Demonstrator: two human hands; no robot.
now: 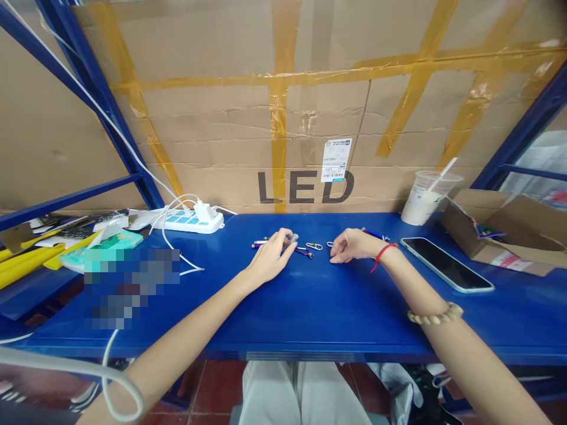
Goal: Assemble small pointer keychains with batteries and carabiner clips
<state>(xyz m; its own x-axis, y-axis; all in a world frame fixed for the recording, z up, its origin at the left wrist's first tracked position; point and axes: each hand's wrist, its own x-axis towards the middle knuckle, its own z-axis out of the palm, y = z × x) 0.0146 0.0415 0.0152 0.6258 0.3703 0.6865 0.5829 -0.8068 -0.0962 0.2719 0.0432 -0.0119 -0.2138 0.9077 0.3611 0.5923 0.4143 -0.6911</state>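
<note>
Nearest are pale trousers [274, 392] below the front edge of a blue table [310, 313]. Over it reach both bare forearms, the right one wearing a beaded bracelet [436, 314] and a red cord [380, 258]. The left hand [271, 260] is curled, with a small clear piece [293, 238] at its thumb and forefinger; whether it is gripped I cannot tell. The right hand [348, 245] has its fingertips drawn nearly together beside a small metal loop [329, 244], perhaps pinching it, though the view is too small to be sure. Between the hands a silvery clip [314, 246] lies on the table, and a purple stick-like item [258, 244] shows just beyond the left hand.

To the right lies a phone [447, 264], dark screen up. Beside it an open cardboard box [518, 260] holds small green and blue bits. Farther back, a clear plastic cup [415, 203] stands upright, part filled with a pale drink, a white straw [445, 173] leaning in it. At the far left a power strip [190, 222] carries white plugs. Behind everything rises a taped cardboard panel [212, 141] printed "LED".
</note>
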